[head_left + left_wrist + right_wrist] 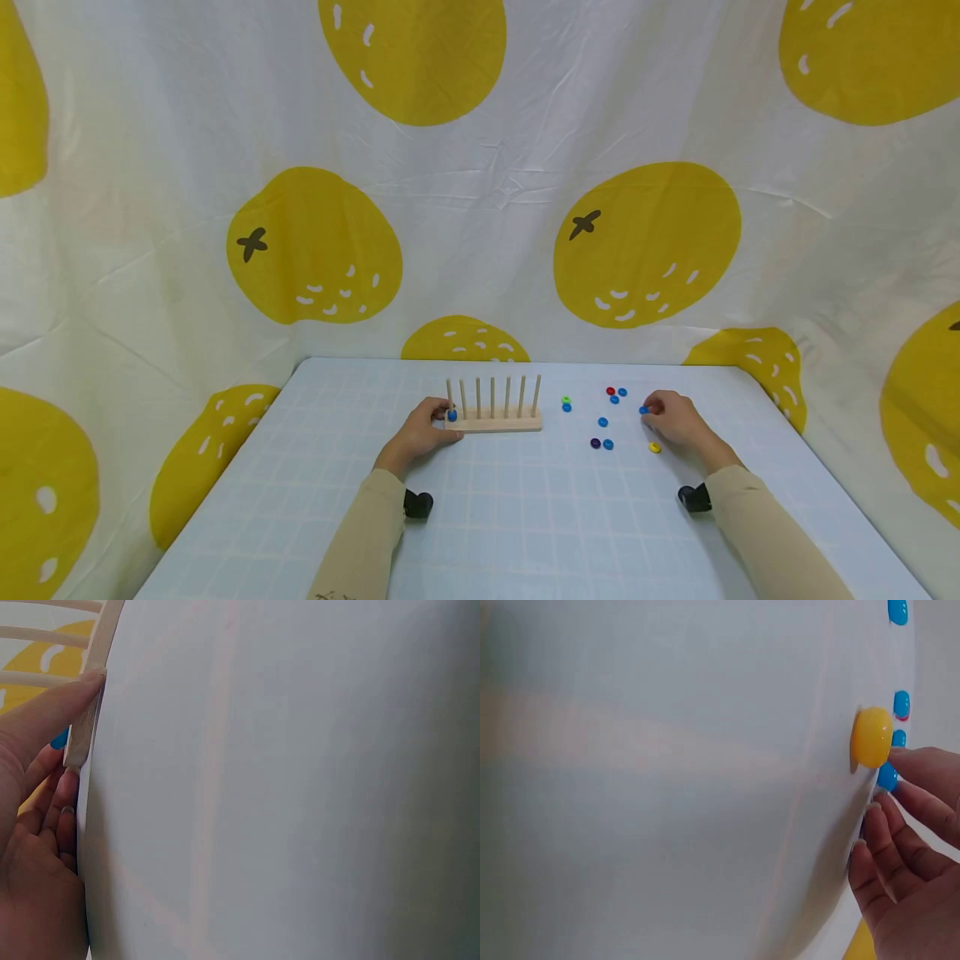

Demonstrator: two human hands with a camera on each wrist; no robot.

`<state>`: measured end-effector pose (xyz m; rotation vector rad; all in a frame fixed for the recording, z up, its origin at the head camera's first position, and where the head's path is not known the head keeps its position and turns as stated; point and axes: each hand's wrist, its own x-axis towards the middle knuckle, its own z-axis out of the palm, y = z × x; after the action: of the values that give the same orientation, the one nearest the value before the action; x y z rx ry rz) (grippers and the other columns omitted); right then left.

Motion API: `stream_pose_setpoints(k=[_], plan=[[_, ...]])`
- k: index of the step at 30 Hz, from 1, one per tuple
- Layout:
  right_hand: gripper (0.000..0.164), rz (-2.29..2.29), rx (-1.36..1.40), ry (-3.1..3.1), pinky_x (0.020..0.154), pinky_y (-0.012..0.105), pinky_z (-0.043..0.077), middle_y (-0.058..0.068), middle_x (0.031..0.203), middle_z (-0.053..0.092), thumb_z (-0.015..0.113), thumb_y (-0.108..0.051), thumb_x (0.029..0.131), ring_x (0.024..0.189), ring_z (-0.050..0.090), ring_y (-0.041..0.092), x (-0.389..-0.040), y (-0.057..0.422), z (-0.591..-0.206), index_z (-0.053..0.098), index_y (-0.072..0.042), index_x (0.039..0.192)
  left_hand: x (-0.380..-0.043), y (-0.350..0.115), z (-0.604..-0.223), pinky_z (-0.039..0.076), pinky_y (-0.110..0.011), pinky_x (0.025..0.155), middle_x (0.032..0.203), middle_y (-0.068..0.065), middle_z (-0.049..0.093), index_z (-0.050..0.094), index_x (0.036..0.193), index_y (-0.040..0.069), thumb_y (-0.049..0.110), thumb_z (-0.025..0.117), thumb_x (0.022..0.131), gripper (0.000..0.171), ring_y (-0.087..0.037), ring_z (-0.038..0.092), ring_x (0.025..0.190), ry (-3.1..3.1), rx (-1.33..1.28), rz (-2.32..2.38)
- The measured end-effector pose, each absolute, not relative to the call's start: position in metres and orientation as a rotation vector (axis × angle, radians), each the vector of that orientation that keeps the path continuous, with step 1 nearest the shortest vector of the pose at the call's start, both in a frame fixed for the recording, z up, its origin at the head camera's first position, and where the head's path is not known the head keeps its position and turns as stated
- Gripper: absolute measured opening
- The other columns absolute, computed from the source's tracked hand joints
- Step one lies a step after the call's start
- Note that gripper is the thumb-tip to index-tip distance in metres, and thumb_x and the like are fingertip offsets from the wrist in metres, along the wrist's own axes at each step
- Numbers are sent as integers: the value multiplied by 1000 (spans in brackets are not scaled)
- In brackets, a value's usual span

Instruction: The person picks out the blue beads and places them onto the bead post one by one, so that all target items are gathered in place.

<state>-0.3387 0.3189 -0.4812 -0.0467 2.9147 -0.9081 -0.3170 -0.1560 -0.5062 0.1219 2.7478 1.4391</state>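
Note:
A wooden rack (492, 423) with a row of several upright pegs stands on the table, and a blue bead (452, 415) sits low on its leftmost peg. My left hand (420, 429) grips the rack's left end, thumb along the front edge and fingers behind, as the left wrist view also shows. Off to the right, my right hand (677, 419) pinches another blue bead (887, 778) between thumb and index finger at the tabletop. A yellow bead (872, 737) lies close by, nearer the front than that hand.
Between rack and right hand lie loose beads: a green bead (566, 399) touching a blue one, a red bead (611, 391) near two blue ones, a purple bead (596, 443) beside a blue one, and a lone blue bead (603, 422). A patterned curtain (480, 250) hangs behind the table.

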Motion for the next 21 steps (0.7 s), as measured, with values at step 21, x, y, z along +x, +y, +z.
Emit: stream_pose_setpoints(k=[21], plan=[[21, -884, -113, 2904, 83, 40, 53, 11, 93, 63, 71, -15, 96, 86, 55, 27, -331, 313, -472, 66, 2, 106, -317, -155, -509, 44, -50, 101, 121, -11, 60, 60, 131, 4, 15, 89, 80, 61, -28, 54, 110, 2756, 111, 1432]])
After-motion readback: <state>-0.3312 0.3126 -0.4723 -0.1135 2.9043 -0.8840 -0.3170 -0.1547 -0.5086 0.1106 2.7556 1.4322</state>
